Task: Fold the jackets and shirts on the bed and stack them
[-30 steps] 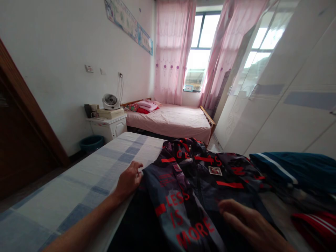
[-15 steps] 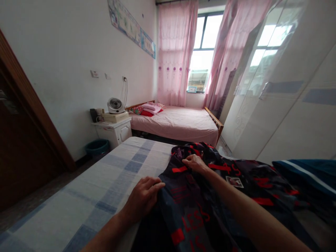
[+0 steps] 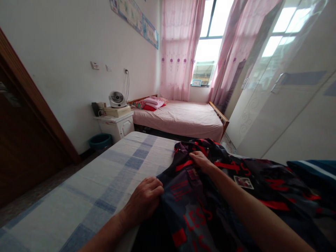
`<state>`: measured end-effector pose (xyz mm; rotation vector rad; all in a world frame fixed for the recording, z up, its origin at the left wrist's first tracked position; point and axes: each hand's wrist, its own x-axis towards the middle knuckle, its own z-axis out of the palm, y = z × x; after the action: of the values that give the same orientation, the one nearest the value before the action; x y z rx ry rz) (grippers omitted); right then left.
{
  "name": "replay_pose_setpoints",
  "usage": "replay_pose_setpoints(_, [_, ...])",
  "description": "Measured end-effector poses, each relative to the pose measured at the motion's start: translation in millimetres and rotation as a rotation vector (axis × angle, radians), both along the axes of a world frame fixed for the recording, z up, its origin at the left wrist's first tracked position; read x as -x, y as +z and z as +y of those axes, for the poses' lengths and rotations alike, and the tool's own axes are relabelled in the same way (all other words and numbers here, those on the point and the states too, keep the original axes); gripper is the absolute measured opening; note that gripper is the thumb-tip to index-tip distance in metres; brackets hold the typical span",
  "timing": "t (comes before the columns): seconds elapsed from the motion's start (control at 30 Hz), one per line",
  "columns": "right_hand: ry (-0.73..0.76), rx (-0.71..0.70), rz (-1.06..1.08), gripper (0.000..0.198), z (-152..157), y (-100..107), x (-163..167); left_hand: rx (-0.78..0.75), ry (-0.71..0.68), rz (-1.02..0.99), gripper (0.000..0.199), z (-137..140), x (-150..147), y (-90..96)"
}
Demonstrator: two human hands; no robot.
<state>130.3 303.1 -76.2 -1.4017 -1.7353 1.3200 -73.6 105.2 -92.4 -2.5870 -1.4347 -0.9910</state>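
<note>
A dark jacket (image 3: 194, 210) with red lettering and patches lies spread over the near bed. My left hand (image 3: 147, 196) has its fingers closed on the jacket's left edge, about halfway along it. Farther up, my right hand (image 3: 201, 161) pinches the fabric close to the collar end, beside a red strip. My right forearm crosses over the jacket and covers part of it. A small picture patch (image 3: 243, 182) shows to the right of that arm.
Blue-and-white checked sheet (image 3: 112, 175) covers the near bed. Dark blue cloth with a white stripe (image 3: 315, 168) lies at right. Beyond are a pink bed (image 3: 181, 115), a white nightstand (image 3: 118, 126) with a fan (image 3: 117, 99), a bin (image 3: 100, 140) and wardrobes (image 3: 288, 105).
The whole view has shifted slightly. My left fingers are curled more tightly over the jacket's edge, where they had been straighter. My right hand keeps its pinch near the collar end.
</note>
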Motion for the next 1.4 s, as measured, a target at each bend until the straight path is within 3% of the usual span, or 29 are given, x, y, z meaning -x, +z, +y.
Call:
replay_pose_setpoints(0.13, [0.05,-0.027,-0.02,0.031,0.7,-1.4,-0.9,-0.046,0.073,-0.075,0.026,-3.1,-3.1,5.1])
replay_pose_setpoints(0.23, [0.018,-0.118,-0.049,0.024,6.7,-0.8,4.6,0.044,0.09,0.03,0.013,-1.5,-4.5,5.4])
replay_pose_setpoints(0.37, [0.003,-0.186,-0.028,0.017,14.2,0.8,18.6,-0.025,0.165,0.072,0.018,0.2,-3.2,2.6])
replay_pose_setpoints(0.47, [0.082,-0.179,0.04,0.011,15.8,1.4,30.2,-0.032,0.108,0.199,0.034,0.4,-1.1,-1.1])
replay_pose_setpoints(0.63, [0.105,-0.232,0.061,0.026,20.1,3.9,43.4,0.161,0.163,0.315,0.053,2.9,0.4,-9.4])
replay_pose_setpoints(0.8, [0.016,-0.439,-0.036,0.04,-1.6,15.3,42.7,0.154,0.182,0.294,0.056,3.7,-0.2,-10.4])
replay_pose_setpoints(0.87, [0.142,-0.601,-0.144,0.044,-17.1,14.3,41.0,0.132,0.182,0.294,0.055,3.7,-0.7,-9.9])
replay_pose_setpoints(0.93, [0.382,-0.727,-0.363,0.048,-27.1,7.2,40.5,0.142,0.182,0.302,0.057,3.9,-1.3,-10.2])
replay_pose_setpoints(1.0, [0.555,-0.74,-0.581,0.055,-28.4,-1.8,41.9,0.175,0.185,0.313,0.058,4.3,-2.1,-10.8])
replay_pose_setpoints(1.1, [0.568,-0.667,-0.66,0.06,-22.0,-4.1,44.0,0.215,0.207,0.328,0.057,4.4,-3.6,-10.7])
replay_pose_setpoints(1.23, [0.424,-0.703,-0.617,0.057,-33.1,22.5,21.4,0.224,0.227,0.341,0.055,4.7,-4.1,-9.7])
replay_pose_setpoints(1.4, [0.249,-0.761,-0.464,0.052,-107.7,48.1,-64.6,0.215,0.219,0.345,0.055,7.8,-1.7,-12.1])
